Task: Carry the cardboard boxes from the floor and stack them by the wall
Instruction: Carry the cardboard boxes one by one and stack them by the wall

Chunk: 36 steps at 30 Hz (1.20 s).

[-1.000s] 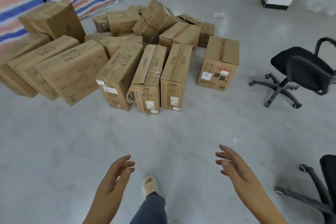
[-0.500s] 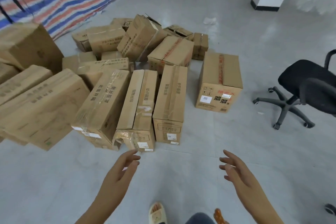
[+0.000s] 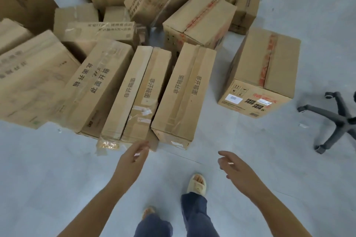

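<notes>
Just beyond empty left grip point(image 3: 133, 159): boxes point(image 3: 183, 92).

Three long boxes point(image 3: 138, 92) side by side; lone box point(image 3: 264, 71) right; chair base point(image 3: 335, 119) further right

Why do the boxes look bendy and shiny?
Head view: the wide-angle lens bows the cardboard boxes outward near the edges; clear tape on one box catches soft glare; the left hand and right hand look slightly motion-blurred; shadows stay faint.

Head view — steeply down, close over floor point(image 3: 57, 169) and boxes point(image 3: 183, 92)
</notes>
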Motion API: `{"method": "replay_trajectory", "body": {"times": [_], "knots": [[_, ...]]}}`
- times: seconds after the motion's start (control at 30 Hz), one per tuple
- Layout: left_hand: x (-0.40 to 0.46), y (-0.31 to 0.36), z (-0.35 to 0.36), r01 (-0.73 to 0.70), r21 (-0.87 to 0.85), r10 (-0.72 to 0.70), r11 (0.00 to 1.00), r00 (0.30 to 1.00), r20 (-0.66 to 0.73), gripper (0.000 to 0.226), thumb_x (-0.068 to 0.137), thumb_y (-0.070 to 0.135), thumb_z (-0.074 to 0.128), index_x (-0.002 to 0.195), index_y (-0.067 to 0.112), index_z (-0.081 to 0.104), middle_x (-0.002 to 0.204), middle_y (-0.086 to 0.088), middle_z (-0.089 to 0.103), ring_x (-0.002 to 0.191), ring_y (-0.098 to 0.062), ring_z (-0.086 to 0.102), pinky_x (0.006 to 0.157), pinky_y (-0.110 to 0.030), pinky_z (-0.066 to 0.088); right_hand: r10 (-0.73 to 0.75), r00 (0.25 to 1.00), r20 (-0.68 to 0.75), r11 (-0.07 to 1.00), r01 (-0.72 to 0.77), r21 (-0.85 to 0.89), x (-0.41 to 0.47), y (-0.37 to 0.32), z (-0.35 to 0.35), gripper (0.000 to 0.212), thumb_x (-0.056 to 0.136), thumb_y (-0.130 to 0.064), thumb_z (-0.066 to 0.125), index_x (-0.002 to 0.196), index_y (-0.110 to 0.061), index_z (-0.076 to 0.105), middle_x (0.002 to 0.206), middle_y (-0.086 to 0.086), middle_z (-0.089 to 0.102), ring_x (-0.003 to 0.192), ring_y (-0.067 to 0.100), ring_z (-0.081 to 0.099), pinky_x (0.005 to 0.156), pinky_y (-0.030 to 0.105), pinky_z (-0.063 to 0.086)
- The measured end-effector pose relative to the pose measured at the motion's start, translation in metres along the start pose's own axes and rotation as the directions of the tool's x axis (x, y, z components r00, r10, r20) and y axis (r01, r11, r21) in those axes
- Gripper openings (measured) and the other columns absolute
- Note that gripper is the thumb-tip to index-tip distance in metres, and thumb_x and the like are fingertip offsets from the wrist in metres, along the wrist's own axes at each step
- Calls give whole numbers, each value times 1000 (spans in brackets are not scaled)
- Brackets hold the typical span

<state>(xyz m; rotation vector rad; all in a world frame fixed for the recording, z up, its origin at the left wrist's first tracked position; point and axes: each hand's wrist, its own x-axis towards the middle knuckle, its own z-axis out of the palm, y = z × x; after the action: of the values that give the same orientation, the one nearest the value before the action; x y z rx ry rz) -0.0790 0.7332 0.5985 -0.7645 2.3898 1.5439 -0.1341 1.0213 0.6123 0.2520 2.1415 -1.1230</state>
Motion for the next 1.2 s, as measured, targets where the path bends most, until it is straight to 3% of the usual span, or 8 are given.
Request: {"method": "replay_trajectory", "body": {"times": [0.1,0.27,0.4,0.53,0.77,0.93,1.03,1.2], "knots": [[68,-18,34,109,26,-107,994,993,-44,22,98,16,48,114,25,59,113,8,61,102,-9,55,77,-15,39,53,997,49,993,-48,-106,81,3,-3,27,99,-34,45,124,-27,52,113,-7,56,94,3,54,69,12,39],[189,-77,92,305,141,-295,942,951,-89,28,98,14,44,118,1,58,114,-17,62,105,-34,57,78,-29,38,173,982,75,970,-157,-187,219,29,37,35,99,-34,44,127,-15,52,110,0,56,93,13,50,77,22,38],[250,-122,125,413,107,-381,904,894,-237,32,97,19,42,115,-4,55,106,-20,61,102,-37,57,76,-33,38,249,967,48,966,-244,-85,292,52,90,53,99,-43,39,143,-13,36,136,7,48,113,23,51,82,26,36],[263,-145,139,392,48,-373,919,902,-219,37,95,24,47,124,1,49,112,-14,60,105,-31,57,93,-45,46,239,971,-21,964,-234,126,310,74,126,48,99,-36,39,140,-10,35,125,4,50,103,22,50,80,27,38],[227,-137,166,397,72,-396,915,918,-27,26,97,29,48,117,13,48,86,5,52,77,-13,52,65,-26,43,291,954,-78,933,-265,245,299,109,97,48,100,-30,41,146,-17,29,130,-3,45,112,16,44,91,28,33],[212,-130,199,440,-74,-434,895,897,88,17,98,31,47,114,33,41,99,20,55,89,4,54,65,-8,39,260,962,-86,935,-229,270,301,133,51,44,98,-36,46,141,-26,37,131,-8,53,101,3,52,80,18,39],[223,-133,209,466,-228,-446,855,885,133,31,97,39,48,127,39,41,109,23,55,95,11,52,65,-4,45,196,980,23,931,-194,309,305,145,41,54,94,-47,48,144,-36,34,130,-22,52,112,-8,51,88,14,39],[241,-132,222,502,-443,-502,743,856,127,42,93,45,53,133,32,49,121,10,60,112,-12,57,98,-34,48,168,986,23,874,-160,459,311,148,55,74,79,-63,46,145,-34,31,131,-22,50,114,-9,49,98,17,39]]}}
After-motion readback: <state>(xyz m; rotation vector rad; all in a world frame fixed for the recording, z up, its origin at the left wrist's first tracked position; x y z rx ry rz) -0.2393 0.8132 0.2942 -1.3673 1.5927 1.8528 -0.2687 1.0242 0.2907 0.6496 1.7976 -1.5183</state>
